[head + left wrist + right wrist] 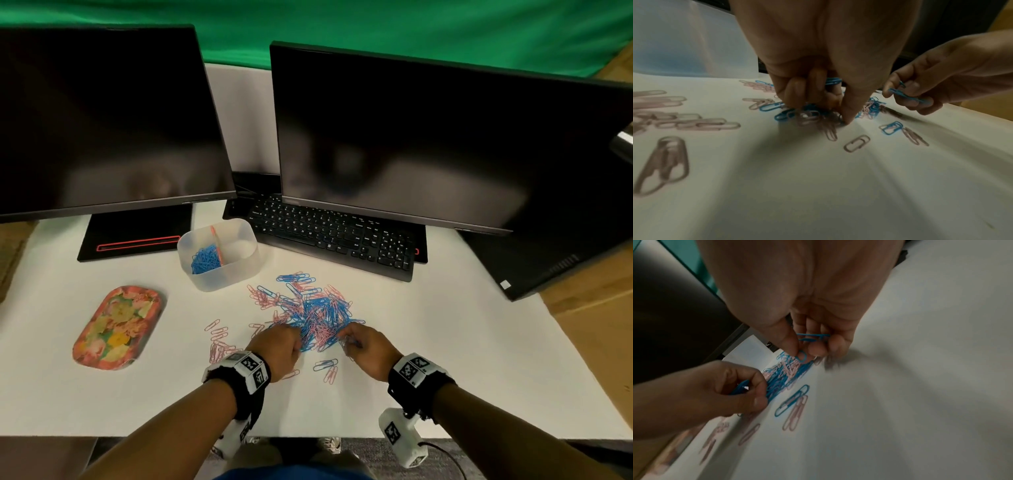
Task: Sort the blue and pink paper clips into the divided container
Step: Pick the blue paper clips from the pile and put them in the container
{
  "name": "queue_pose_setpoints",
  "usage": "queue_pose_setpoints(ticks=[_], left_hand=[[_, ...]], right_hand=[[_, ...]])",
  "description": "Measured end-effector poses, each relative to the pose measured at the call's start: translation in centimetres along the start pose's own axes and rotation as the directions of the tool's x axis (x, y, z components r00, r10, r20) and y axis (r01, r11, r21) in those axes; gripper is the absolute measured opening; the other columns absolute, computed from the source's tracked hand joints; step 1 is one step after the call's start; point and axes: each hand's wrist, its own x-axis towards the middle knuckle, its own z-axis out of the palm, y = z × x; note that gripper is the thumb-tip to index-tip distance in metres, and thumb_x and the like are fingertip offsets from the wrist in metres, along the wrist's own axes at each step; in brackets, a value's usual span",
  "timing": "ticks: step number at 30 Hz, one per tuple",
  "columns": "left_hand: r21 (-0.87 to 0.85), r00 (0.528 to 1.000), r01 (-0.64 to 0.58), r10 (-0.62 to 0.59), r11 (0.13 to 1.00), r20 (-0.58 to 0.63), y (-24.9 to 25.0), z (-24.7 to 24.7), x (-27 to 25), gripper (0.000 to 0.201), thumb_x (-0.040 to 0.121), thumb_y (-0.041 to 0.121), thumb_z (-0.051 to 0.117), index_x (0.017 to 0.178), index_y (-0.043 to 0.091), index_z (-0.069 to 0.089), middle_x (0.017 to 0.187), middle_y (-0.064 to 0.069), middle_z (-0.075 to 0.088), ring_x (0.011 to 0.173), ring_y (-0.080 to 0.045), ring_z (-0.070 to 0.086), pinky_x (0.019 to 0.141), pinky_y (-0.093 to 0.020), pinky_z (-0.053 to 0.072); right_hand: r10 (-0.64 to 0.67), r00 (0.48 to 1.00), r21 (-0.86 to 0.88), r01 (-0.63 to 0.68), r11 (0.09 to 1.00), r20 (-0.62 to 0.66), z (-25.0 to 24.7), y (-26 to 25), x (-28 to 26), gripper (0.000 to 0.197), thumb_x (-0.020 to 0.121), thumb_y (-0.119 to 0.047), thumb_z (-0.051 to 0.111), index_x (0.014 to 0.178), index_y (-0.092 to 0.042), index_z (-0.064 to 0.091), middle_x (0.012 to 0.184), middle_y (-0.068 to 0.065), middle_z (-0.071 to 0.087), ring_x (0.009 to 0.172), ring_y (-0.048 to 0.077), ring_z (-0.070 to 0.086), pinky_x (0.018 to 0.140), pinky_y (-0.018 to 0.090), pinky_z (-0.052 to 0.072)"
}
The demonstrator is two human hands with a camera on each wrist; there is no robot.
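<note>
Blue clips (pixel 813 337) pinched in both curled hands.

No readable words or numbers are showing anywhere.

The keyboard (pixel 334 236) is showing white key legends, but they are too small and blurred to make out. The wrist bands (pixel 251 368) are carrying black-and-white square marker patterns, with tiny characters beside them that are staying illegible. A small pale sticker (pixel 505 284) is sitting on the corner of the dark device at the right, its print too fine to tell.
</note>
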Motion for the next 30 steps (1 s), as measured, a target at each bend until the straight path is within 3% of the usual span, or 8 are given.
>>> queue_pose_setpoints(ticks=[5,8,11,13,16,18,24,30], left_hand=[[-0.115,0.999,-0.031,0.032,0.993,0.005,-0.8,-0.8,-0.4,0.007,0.082,0.016,0.056,0.082,0.017,0.063,0.069,0.013,0.053,0.076,-0.016,0.057,0.064,-0.022,0.04],[-0.255,0.999,0.033,-0.037,0.967,-0.01,-1.1,-1.5,-0.5,0.015,0.082,0.009,0.056,0.082,0.022,0.063,0.069,0.013,0.058,0.072,-0.014,0.059,0.065,-0.019,0.046],[-0.385,0.993,0.114,-0.119,0.916,0.012,-1.8,-1.9,-0.6,0.024,0.086,0.008,0.052,0.1,0.022,0.066,0.094,0.0,0.067,0.086,-0.014,0.061,0.081,-0.022,0.049],[-0.465,0.984,0.178,-0.168,0.867,0.062,-2.0,-2.4,-0.4,0.028,0.091,0.009,0.051,0.114,0.018,0.065,0.106,0.003,0.064,0.094,-0.01,0.058,0.084,-0.018,0.044],[-0.739,0.951,0.293,-0.266,0.606,0.159,-2.0,-3.2,-0.1,0.023,0.092,0.001,0.048,0.1,0.013,0.066,0.073,0.002,0.054,0.057,-0.005,0.046,0.053,-0.019,0.034],[-0.833,0.924,0.339,-0.323,0.437,0.206,-2.2,-3.6,0.0,0.023,0.087,-0.005,0.046,0.083,0.011,0.063,0.062,-0.002,0.043,0.045,-0.008,0.034,0.049,-0.021,0.023],[-0.93,0.909,0.304,-0.355,0.206,0.219,-2.2,-4.3,-0.2,0.019,0.083,0.0,0.036,0.075,0.008,0.051,0.068,-0.008,0.045,0.049,-0.016,0.034,0.049,-0.024,0.023],[-0.936,0.898,0.331,-0.345,0.118,0.274,-1.9,-4.7,-0.4,0.021,0.091,0.023,0.045,0.073,0.013,0.051,0.067,-0.003,0.047,0.049,-0.015,0.036,0.05,-0.026,0.025]], right_hand=[[0.202,0.972,0.536,-0.234,0.811,0.119,-0.2,-2.0,0.3,0.015,0.056,-0.009,0.044,0.069,-0.006,0.051,0.057,0.008,0.042,0.042,0.021,0.045,0.043,0.021,0.028],[0.223,0.953,0.619,-0.301,0.725,0.203,-0.1,-2.9,0.2,0.005,0.067,-0.008,0.042,0.066,-0.01,0.047,0.06,0.009,0.047,0.047,0.02,0.04,0.046,0.02,0.024],[0.189,0.965,0.453,-0.253,0.855,0.182,-0.1,-3.6,0.3,0.003,0.067,-0.01,0.051,0.066,-0.012,0.05,0.06,0.005,0.049,0.047,0.015,0.04,0.045,0.019,0.025],[0.061,0.988,0.095,-0.075,0.993,0.141,-0.1,-3.4,0.4,0.01,0.075,-0.012,0.062,0.071,-0.019,0.056,0.065,-0.007,0.052,0.052,0.004,0.047,0.049,0.016,0.034],[-0.069,0.986,-0.382,0.124,0.916,0.155,0.3,-2.4,0.2,0.009,0.082,-0.026,0.065,0.089,-0.026,0.06,0.076,-0.013,0.049,0.066,0.005,0.049,0.066,0.02,0.038],[-0.072,0.983,-0.525,0.15,0.837,0.166,0.6,-2.0,0.2,0.015,0.085,-0.031,0.061,0.098,-0.024,0.062,0.087,-0.008,0.052,0.079,0.014,0.054,0.072,0.024,0.04],[-0.081,0.986,-0.588,0.152,0.795,0.146,1.3,-1.9,0.6,0.016,0.09,-0.028,0.047,0.092,-0.019,0.061,0.098,0.005,0.064,0.09,0.024,0.061,0.075,0.033,0.047],[-0.143,0.981,-0.395,0.183,0.9,0.128,0.2,-3.0,0.7,0.014,0.09,-0.022,0.05,0.088,-0.014,0.061,0.088,0.004,0.066,0.081,0.021,0.061,0.075,0.034,0.051]])
